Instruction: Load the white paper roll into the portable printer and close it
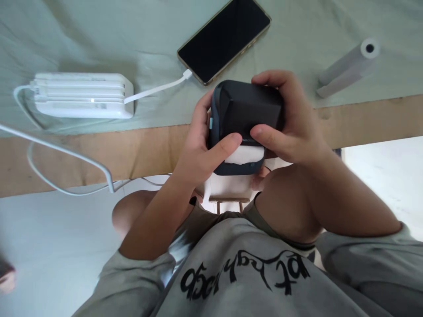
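Between both hands, over the table's near edge, is a small dark portable label printer [251, 105] with a strip of white paper [245, 154] showing at its lower slot. My left hand [205, 149] grips its left side, thumb on the front near the paper. On the right side, my right hand [287, 116] wraps round it, with the thumb pressing the black cover and a finger over the top edge. The printer's underside is hidden. Just beyond it lies a smartphone [224, 39] with a dark screen, a white cable plugged into its lower end.
A white power bank [82, 96] sits at the left on the pale green cloth [158, 26]. Its white cable [66, 152] loops over the wooden table edge [158, 149]. A roll of white paper [348, 66] lies at the right. My knees are under the edge.
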A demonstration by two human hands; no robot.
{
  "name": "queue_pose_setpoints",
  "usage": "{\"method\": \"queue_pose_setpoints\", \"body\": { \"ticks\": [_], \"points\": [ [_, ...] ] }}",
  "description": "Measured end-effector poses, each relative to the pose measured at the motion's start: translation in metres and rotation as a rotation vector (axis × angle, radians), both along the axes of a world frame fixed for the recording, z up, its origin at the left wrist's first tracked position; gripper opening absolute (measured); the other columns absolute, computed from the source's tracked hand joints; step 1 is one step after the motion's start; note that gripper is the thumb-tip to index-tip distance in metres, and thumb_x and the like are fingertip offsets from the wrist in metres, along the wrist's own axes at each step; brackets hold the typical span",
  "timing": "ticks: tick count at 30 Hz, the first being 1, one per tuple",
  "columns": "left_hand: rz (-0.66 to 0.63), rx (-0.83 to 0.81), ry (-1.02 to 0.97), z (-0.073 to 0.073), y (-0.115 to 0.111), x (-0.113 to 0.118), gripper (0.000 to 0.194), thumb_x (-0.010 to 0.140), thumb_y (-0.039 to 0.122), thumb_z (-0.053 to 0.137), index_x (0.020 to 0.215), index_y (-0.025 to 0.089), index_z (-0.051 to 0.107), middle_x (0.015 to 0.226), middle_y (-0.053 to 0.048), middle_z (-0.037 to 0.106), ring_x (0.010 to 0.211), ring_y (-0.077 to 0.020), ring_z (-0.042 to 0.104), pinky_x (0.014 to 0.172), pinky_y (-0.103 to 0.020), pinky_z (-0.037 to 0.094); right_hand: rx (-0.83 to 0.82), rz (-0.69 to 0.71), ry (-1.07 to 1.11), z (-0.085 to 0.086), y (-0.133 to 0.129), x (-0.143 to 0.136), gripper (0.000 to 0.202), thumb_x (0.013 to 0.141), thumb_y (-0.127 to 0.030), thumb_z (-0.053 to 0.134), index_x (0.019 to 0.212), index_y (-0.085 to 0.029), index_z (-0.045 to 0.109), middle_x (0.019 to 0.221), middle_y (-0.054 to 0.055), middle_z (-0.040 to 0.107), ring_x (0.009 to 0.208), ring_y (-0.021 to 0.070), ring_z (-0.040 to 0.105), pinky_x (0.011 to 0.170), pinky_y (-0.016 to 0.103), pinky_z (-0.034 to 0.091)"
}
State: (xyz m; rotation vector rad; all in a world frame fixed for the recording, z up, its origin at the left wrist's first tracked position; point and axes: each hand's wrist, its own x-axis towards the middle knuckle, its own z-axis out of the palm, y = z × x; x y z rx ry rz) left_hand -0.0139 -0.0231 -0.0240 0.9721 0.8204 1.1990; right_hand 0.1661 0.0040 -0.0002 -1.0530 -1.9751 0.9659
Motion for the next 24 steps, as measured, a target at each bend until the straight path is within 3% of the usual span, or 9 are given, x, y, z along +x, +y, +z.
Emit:
{"method": "queue_pose_setpoints", "body": {
  "ticks": [10, 17, 21, 24],
  "points": [
    [0.008, 0.096, 0.050, -0.006, 0.001, 0.001, 0.052, 0.068, 0.036, 0.069, 0.117, 0.031, 0.053, 0.118, 0.000, 0.059, 0.117, -0.0271, 0.050, 0.098, -0.036, 0.046, 0.051, -0.012, -0.006, -0.004, -0.002, 0.000, 0.053, 0.080, -0.053, 0.049, 0.122, -0.023, 0.037, 0.118, 0.004, 0.048, 0.104, 0.0135, 0.053, 0.092, 0.030, 0.049],
    [-0.044, 0.042, -0.005, 0.000, 0.000, 0.001, 0.043, 0.074, 0.040, 0.063, 0.115, 0.032, 0.053, 0.115, 0.000, 0.058, 0.108, -0.0242, 0.056, 0.088, -0.034, 0.050, 0.007, -0.033, -0.013, 0.000, -0.006, -0.001, 0.051, 0.081, -0.053, 0.046, 0.122, -0.024, 0.037, 0.118, 0.004, 0.047, 0.104, 0.0144, 0.052, 0.092, 0.031, 0.049],
    [-0.040, -0.017, -0.080, 0.003, 0.003, 0.002, 0.034, 0.086, 0.045, 0.044, 0.112, 0.026, 0.055, 0.118, -0.001, 0.058, 0.122, -0.0223, 0.050, 0.105, -0.037, 0.043, 0.007, -0.044, -0.020, 0.001, -0.006, -0.001, 0.051, 0.081, -0.052, 0.046, 0.123, -0.024, 0.037, 0.120, 0.005, 0.047, 0.108, 0.0155, 0.050, 0.097, 0.033, 0.046],
    [-0.047, -0.049, -0.156, 0.005, 0.005, 0.002, 0.032, 0.087, 0.039, 0.045, 0.112, 0.023, 0.057, 0.116, -0.001, 0.061, 0.130, -0.0208, 0.044, 0.116, -0.038, 0.032, 0.054, -0.079, 0.014, 0.000, -0.004, 0.001, 0.053, 0.080, -0.050, 0.048, 0.124, -0.024, 0.038, 0.127, 0.006, 0.044, 0.119, 0.0180, 0.045, 0.108, 0.036, 0.040]
  ]
}}
